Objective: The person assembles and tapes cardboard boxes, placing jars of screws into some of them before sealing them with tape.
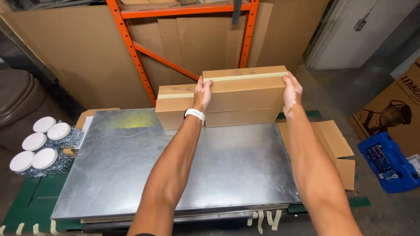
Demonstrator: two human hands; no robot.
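Above the metal sheet [131, 166], both hands grip a taped brown cardboard box [245, 87].

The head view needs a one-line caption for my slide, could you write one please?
Both hands, left and right, grip a taped cardboard box by its ends above a metal sheet.

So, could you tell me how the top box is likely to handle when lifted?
The top box looks stiff: taped cardboard, flat sides. Left hand and right hand press its ends, so it may slip. Probably not heavy.
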